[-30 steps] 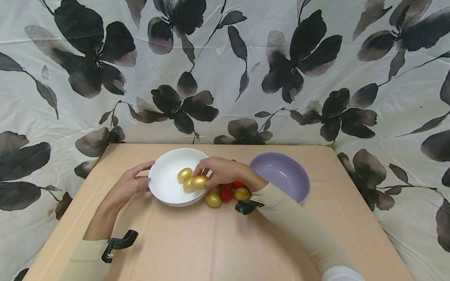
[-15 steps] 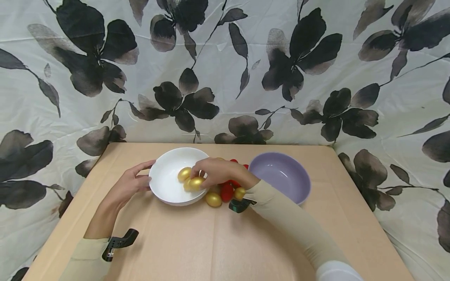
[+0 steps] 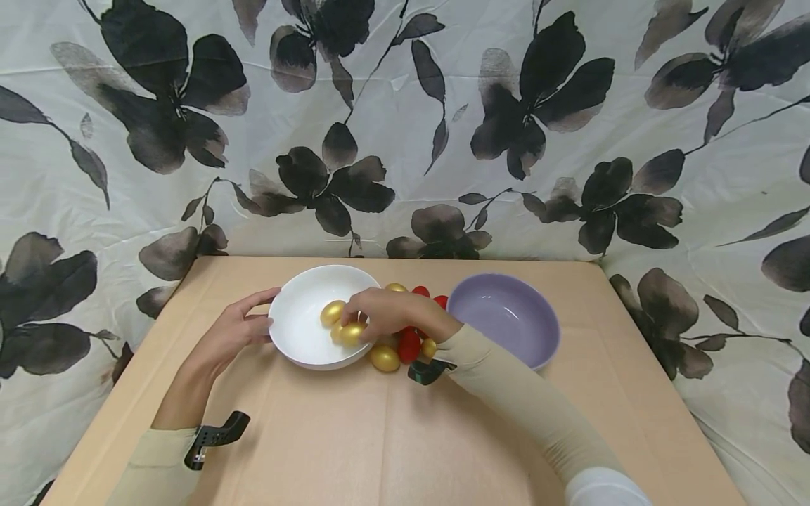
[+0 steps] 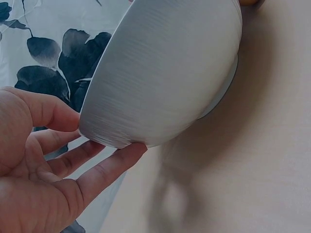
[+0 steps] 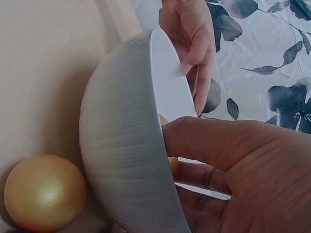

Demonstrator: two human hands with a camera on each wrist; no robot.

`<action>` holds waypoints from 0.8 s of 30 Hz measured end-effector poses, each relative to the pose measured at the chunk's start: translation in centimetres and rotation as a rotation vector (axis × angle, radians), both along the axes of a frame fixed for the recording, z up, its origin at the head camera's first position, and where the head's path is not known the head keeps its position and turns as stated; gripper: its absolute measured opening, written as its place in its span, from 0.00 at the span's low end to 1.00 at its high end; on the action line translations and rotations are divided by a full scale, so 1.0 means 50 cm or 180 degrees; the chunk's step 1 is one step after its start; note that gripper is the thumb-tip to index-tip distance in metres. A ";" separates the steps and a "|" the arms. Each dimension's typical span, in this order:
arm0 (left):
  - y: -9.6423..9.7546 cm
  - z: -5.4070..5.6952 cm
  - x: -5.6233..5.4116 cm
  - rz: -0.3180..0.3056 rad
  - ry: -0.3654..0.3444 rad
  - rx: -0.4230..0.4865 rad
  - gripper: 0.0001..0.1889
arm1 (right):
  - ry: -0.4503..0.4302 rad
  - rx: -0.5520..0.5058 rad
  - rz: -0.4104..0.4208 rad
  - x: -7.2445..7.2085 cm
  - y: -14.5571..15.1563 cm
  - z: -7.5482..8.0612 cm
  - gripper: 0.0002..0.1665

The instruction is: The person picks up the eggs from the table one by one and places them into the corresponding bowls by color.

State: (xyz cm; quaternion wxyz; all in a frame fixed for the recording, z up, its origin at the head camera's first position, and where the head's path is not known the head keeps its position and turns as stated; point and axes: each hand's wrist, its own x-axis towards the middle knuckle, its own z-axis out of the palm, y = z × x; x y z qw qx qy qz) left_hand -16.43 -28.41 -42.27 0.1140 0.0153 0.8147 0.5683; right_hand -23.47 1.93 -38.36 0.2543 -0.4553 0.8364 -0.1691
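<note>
In the head view a white bowl stands on the table, left of centre. My left hand holds its left rim; in the left wrist view fingers touch the edge and outer wall. Over the bowl's right side, my right hand pinches a golden egg low inside. Another golden egg lies in the bowl, with a further one partly hidden beside it. The right wrist view shows the thumb by the rim; the bowl wall hides most of the held egg.
Right of the bowl, golden eggs and red eggs lie in a group, partly hidden by my right arm. A purple bowl stands further right. Floral cloth hangs behind the wooden table.
My right hand has moved slightly left and down into the white bowl with the golden egg. More of the group behind the right wrist now shows. My left hand stays on the rim.
</note>
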 end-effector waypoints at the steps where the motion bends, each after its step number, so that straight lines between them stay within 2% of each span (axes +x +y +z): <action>1: 0.000 0.001 -0.001 -0.0002 -0.0002 -0.0002 0.34 | 0.0004 0.0004 0.0004 0.001 -0.001 0.001 0.21; 5: -0.003 0.002 -0.004 -0.0008 -0.0021 -0.0016 0.34 | 0.0012 -0.0028 -0.0012 0.002 -0.001 0.005 0.18; 12: 0.000 0.003 -0.010 -0.0006 -0.0023 0.0021 0.34 | 0.0276 -0.0303 -0.0209 -0.006 0.026 0.015 0.16; 17: 0.007 -0.001 -0.014 0.0037 -0.0008 0.0055 0.35 | 0.0211 -0.0585 -0.0282 -0.010 0.063 0.026 0.14; 24: 0.013 -0.001 -0.016 0.0085 0.0017 0.0014 0.35 | 0.0112 -0.0743 -0.0480 0.002 0.106 0.026 0.15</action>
